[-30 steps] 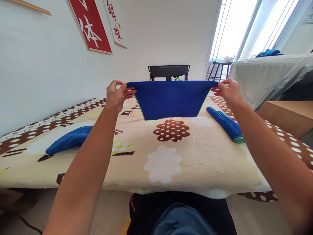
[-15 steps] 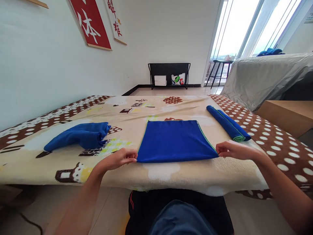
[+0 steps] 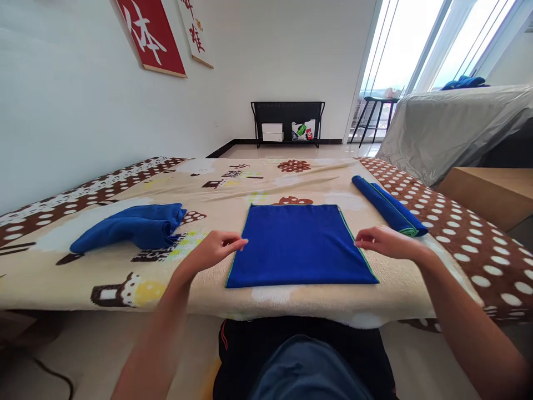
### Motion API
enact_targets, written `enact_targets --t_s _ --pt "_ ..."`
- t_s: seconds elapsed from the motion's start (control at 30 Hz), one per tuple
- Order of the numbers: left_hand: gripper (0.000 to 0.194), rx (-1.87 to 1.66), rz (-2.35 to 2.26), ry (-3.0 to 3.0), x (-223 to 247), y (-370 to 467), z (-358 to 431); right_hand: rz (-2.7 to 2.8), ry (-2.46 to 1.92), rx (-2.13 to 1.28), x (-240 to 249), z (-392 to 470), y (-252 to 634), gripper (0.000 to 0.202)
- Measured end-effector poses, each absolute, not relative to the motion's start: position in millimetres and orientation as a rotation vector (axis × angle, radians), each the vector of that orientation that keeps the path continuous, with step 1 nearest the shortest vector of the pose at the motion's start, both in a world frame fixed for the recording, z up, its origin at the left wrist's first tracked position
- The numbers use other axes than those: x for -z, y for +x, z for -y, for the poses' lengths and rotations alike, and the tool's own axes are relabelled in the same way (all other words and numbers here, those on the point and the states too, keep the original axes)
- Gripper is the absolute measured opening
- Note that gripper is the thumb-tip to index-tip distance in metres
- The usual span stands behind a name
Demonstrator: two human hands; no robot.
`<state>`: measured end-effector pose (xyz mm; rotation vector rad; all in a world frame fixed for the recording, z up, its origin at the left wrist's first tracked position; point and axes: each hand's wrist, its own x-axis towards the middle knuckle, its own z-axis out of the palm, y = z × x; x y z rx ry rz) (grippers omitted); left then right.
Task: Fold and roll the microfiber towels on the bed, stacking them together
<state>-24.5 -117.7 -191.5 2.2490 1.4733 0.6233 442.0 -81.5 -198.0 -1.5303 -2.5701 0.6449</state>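
A blue cloth [image 3: 300, 250] with green stitched edges lies flat on the patterned blanket [image 3: 266, 305], spread out as a rough rectangle. Over its left edge is my left hand [image 3: 219, 248], thumb and fingers brought together with no fabric visible between them. My right hand [image 3: 385, 243] is at the cloth's right edge, its fingertips also pinched together and seemingly holding nothing. Beyond that hand lies a rolled blue cloth [image 3: 389, 205] with green edging. A crumpled blue cloth [image 3: 131, 226] rests on the blanket to the left.
Brown polka-dot borders [image 3: 470, 255] run along the blanket's sides. A cardboard box [image 3: 491, 194] stands at the right, near a plastic-covered piece of furniture [image 3: 453, 122]. Against the far wall is a black rack [image 3: 287, 115] with white boxes, and a stool [image 3: 377, 114] is by the window.
Both hands have let go of the cloth's near corners and moved up along its sides, away from me. The near edge now lies flat, slightly closer to me.
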Motion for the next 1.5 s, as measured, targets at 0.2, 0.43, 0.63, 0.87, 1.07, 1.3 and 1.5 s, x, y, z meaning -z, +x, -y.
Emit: enact_targets --t_s 0.2,0.43,0.63,0.87,1.07,1.3,1.5 --pt "0.042 -0.812 -1.554 2.348 237 98 97 2.293 -1.493 -0.153 244 89 307 0.039" --pt "0.052 -0.491 -1.88 2.494 288 143 122 2.198 -1.575 -0.116 305 115 262 0.051" --pt "0.052 -0.5 -1.971 2.488 290 137 132 2.154 -1.63 -0.052 305 121 271 0.051" --pt "0.052 -0.503 -2.01 2.483 294 136 135 2.133 -1.662 -0.056 304 125 271 0.052" --pt "0.053 -0.49 -1.994 2.488 293 133 136 2.14 -1.675 -0.024 304 126 275 0.052" --pt "0.059 -0.446 -2.06 2.433 291 96 143 2.085 -1.787 0.028 310 124 320 0.059" --pt "0.058 -0.478 -2.219 2.369 294 53 167 2.004 -1.935 0.089 318 129 367 0.062"
